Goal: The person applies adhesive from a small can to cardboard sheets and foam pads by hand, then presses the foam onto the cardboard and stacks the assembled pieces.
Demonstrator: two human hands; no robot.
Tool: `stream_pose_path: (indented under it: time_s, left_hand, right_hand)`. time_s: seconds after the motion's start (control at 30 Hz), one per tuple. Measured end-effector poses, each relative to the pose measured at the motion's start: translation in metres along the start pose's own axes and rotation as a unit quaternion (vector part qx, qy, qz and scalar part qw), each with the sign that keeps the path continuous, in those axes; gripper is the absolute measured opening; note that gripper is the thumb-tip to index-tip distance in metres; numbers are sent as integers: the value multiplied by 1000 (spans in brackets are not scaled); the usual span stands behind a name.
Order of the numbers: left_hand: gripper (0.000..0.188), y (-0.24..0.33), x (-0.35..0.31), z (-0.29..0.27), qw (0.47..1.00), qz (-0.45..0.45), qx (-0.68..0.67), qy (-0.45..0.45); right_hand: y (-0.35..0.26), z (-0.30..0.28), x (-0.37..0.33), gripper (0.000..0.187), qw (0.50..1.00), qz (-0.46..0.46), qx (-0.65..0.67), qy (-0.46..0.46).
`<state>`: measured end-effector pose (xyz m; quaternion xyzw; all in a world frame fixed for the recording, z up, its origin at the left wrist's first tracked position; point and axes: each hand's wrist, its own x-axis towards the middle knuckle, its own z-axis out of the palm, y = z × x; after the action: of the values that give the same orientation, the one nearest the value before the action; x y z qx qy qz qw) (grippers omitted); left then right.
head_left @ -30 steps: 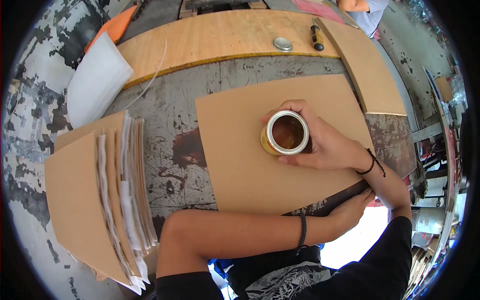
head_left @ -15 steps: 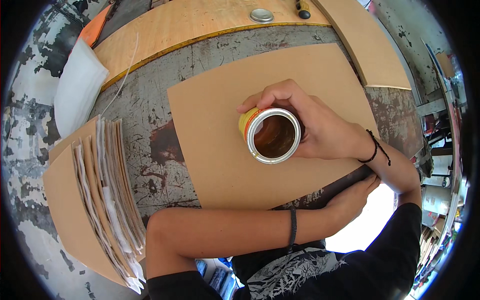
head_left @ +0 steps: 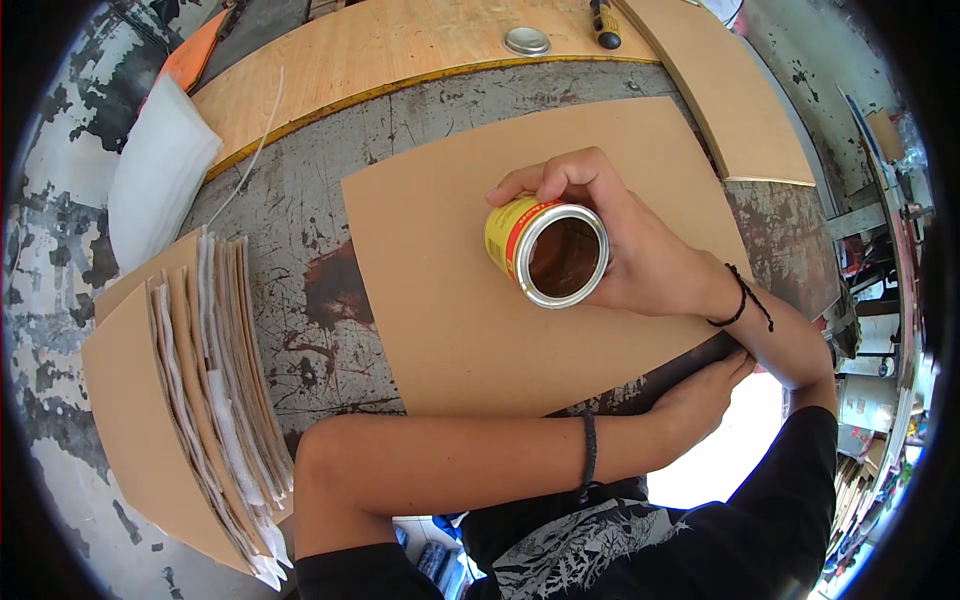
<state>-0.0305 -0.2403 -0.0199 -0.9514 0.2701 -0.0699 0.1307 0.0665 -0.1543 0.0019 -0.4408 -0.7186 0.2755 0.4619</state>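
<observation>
My right hand [head_left: 650, 245] grips a small open metal can [head_left: 507, 240] with a yellow and red label. Its mouth is tilted toward me, and the inside looks reddish brown. Below it a sheet of brown board [head_left: 450, 330] lies on the worn tabletop. My left arm crosses in front of my body, and my left hand [head_left: 700, 400] rests beneath the right forearm at the table's edge. Its visible fingers are stretched out, with tips partly hidden, and hold nothing I can see.
A round metal lid [head_left: 527, 41] and a black-and-yellow handled tool [head_left: 606, 25] lie on a plywood panel [head_left: 400, 40] at the back. More board [head_left: 740, 110] is at the far right. Stacked brown boards [head_left: 140, 400] stand at the left, near white foam sheeting [head_left: 160, 180].
My right hand has tilted the can further toward the lower right, so more of its label shows. The hand has shifted slightly; my left hand stays in place.
</observation>
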Motion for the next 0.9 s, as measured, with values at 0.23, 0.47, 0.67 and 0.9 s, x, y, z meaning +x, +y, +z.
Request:
stream_pose_path:
  time_s: [0.23,0.47,0.67,0.9]
  left_hand:
    - [35,0,2,0,1000,8,-20,-5]
    - [32,-1,3,1,1000,16,-17,6]
    - [31,-4,1,-3,1000,24,-9,-5]
    - [31,-5,2,-4,999,25,-18,-10]
  right_hand:
    - [-3,-2,0,62,999,38,-30,-2]
    - [-3,-4,2,61,998,54,-29,-25]
    - [-10,-5,7,65,996,77,-18,-37]
    - [-8,-6,7,72,996,84,-24,-30]
